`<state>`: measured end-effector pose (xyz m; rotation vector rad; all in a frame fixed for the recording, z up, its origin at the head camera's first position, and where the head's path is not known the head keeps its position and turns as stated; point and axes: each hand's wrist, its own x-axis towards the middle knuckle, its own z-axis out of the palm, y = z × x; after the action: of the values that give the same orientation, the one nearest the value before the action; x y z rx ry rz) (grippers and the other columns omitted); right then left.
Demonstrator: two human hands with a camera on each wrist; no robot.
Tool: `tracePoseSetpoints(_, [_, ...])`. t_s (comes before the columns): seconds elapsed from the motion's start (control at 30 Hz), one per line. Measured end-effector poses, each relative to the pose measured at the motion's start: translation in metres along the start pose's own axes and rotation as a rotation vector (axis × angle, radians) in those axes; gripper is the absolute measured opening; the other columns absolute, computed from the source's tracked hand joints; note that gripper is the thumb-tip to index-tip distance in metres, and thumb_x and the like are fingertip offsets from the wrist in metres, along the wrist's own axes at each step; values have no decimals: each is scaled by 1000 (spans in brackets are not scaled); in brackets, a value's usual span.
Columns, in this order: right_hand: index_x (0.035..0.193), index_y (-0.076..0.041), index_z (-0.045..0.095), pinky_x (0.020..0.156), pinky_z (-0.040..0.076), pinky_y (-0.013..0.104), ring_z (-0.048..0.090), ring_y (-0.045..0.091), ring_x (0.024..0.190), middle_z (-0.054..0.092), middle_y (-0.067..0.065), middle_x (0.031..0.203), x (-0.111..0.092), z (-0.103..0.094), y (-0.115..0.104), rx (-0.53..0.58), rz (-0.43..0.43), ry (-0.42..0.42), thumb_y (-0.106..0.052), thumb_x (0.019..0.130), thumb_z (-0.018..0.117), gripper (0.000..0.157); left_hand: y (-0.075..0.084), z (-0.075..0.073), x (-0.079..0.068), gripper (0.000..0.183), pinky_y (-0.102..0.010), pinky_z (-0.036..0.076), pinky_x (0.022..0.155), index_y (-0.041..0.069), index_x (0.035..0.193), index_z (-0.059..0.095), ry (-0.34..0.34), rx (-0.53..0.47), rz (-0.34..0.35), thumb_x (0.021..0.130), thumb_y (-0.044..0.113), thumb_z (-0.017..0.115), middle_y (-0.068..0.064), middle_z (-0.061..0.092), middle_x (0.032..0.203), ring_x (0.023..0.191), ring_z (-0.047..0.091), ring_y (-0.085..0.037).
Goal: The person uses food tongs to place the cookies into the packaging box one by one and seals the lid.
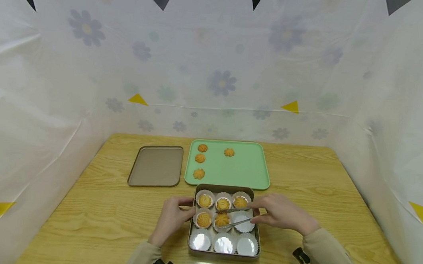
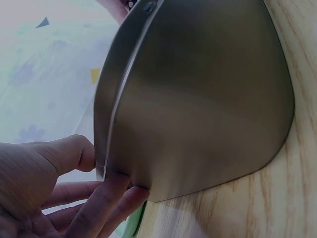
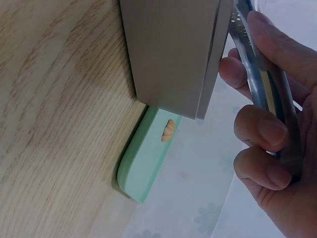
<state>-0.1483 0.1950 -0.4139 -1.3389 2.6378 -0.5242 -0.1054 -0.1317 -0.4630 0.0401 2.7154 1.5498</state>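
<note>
A rectangular metal tin (image 1: 223,257) stands near the table's front, fitted with white paper cups in rows. Several golden piped cookies sit in its far and middle cups; the front-row cups (image 1: 224,243) show bare shiny bottoms. My left hand (image 1: 174,218) grips the tin's left wall, thumb at the rim and fingertips against the outer side in the left wrist view. In my right hand (image 1: 282,213) are metal tongs (image 3: 257,74), held from the right across the tin. Their tips lie on either side of the middle cookie (image 1: 222,219), which rests low in its cup.
Behind the tin lies a green tray (image 1: 245,169) with three cookies down its left side and one star-shaped cookie (image 1: 229,152) near its far middle. A brown square tray (image 1: 156,167) lies to its left. White flowered sheeting (image 1: 222,61) surrounds the wooden table (image 1: 302,172).
</note>
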Motion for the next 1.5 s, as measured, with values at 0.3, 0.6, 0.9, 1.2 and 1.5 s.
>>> tracePoseSetpoints(0.3, [83,-25,62,55,33,13,36,-7,62,54,-20,71,5,2,1,-67,-36,19,-33,87,76,17,0,1,0,35,-20,55,56,-5,113,73,4,-3,0,80,8,70,-21,77,102,69,70,-11])
tracePoseSetpoints(0.6, [87,-22,65,54,31,13,33,-7,61,53,-20,71,6,0,-1,-75,-28,13,-34,87,75,15,1,1,-1,35,-21,56,56,-5,112,73,5,-2,-2,80,7,71,-21,77,102,72,71,-14])
tracePoseSetpoints(0.9, [104,-20,73,55,34,14,37,-7,62,58,-21,74,7,-3,-2,-69,18,-18,-33,84,78,24,2,1,-1,35,-21,56,58,-7,113,72,3,8,10,81,8,72,-22,76,103,75,73,-18])
tracePoseSetpoints(1.2, [93,-23,69,54,32,14,35,-7,61,56,-21,73,6,-2,-1,-75,5,1,-33,83,79,17,3,0,-2,36,-21,56,58,-7,113,72,-1,3,16,81,8,73,-22,76,104,75,73,-18])
tracePoseSetpoints(1.5, [108,-19,73,53,29,14,31,-6,59,55,-22,74,2,2,5,21,58,-10,-34,86,77,27,2,0,-1,36,-21,56,58,-7,114,71,-9,8,12,82,8,71,-23,76,105,78,74,-22])
